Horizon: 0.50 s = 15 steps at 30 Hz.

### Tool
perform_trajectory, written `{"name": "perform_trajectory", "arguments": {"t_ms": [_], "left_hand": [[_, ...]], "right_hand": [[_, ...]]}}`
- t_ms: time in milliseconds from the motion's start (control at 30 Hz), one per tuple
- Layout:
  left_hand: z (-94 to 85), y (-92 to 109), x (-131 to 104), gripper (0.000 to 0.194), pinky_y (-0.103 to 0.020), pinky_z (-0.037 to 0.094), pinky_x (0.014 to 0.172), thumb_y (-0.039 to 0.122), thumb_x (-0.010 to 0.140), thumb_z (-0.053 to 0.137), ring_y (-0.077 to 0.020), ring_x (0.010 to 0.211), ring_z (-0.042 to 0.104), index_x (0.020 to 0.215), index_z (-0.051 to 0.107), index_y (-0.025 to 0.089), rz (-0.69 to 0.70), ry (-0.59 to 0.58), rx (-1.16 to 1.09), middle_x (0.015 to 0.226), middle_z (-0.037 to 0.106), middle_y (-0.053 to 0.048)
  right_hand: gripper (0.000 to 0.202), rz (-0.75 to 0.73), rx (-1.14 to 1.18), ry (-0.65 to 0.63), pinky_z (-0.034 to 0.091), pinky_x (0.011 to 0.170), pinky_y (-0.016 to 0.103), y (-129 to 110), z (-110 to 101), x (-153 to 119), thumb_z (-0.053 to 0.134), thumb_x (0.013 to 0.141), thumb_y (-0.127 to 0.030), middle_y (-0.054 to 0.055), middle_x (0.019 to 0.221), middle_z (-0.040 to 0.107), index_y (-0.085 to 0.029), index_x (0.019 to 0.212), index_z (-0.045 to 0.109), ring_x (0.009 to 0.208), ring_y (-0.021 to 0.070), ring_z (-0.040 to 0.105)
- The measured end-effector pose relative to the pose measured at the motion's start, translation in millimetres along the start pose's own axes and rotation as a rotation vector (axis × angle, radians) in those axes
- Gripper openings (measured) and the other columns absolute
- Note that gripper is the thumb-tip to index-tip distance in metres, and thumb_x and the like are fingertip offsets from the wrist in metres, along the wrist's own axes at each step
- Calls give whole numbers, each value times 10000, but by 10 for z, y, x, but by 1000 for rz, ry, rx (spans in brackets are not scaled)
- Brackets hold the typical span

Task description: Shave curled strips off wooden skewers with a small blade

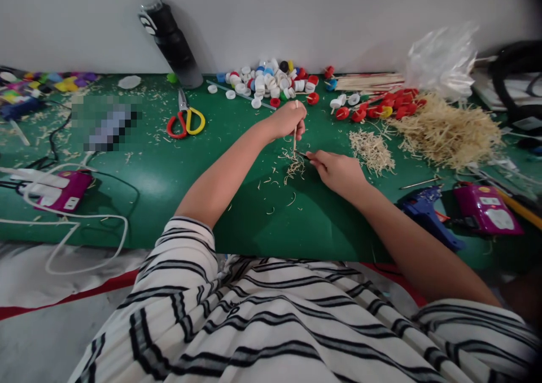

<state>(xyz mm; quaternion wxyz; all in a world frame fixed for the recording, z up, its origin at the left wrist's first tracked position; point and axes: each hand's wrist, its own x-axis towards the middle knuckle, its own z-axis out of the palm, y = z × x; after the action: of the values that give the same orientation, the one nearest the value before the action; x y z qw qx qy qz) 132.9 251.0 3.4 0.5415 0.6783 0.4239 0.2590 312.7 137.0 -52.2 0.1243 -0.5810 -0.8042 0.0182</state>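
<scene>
My left hand [288, 119] is closed around a thin wooden stick [295, 137], which points down toward the table. In a pinch, my right hand [339, 171] grips a small dark blade [303, 155] whose tip is at the lower end of the stick; most of it is hidden by my fingers. Curled wood shavings [294, 171] lie on the green table just below the stick. To the right of my hands is a small heap of short pale wood pieces [372, 152].
Bottle caps [271, 81] are piled behind my hands. At left are scissors [185, 118], a black bottle [175, 44] and a magenta power strip [70, 191]. At right lie red caps on sticks [393, 105], a straw-like heap [451, 129], a blue glue gun [425, 208] and another power strip [486, 208].
</scene>
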Motion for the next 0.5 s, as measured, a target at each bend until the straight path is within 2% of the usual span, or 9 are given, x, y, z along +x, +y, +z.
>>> {"name": "perform_trajectory", "arguments": {"t_ms": [67,200,367,500], "left_hand": [[2,4,10,88,-247,386,586,145,965,342,-101,493,523,940,386,216,-15,24,-7,576,541,33],[14,9,30,117,-255,400,603,125,942,378,-99,485,487,1014,370,218,-28,42,2,610,542,43],[5,-27,49,113,-262,370,587,129,937,390,-100,499,517,992,349,220,-36,51,-2,658,554,31],[30,-67,88,171,-236,332,573,67,918,390,-73,510,480,963,337,223,11,102,-33,698,528,41]], "right_hand": [[391,-9,42,79,441,622,318,24,-1,43,371,1059,-369,41,1242,761,-285,1271,688,995,228,721],[409,4,68,152,468,680,321,9,-16,105,351,1068,-364,40,1231,762,-285,1287,688,1003,221,714],[397,34,77,98,429,609,318,-23,-24,123,384,1044,-360,75,1147,781,-261,1266,698,965,252,718],[408,67,79,58,390,575,316,-10,-17,127,382,1035,-369,97,1029,789,-236,1264,693,877,259,716]]}}
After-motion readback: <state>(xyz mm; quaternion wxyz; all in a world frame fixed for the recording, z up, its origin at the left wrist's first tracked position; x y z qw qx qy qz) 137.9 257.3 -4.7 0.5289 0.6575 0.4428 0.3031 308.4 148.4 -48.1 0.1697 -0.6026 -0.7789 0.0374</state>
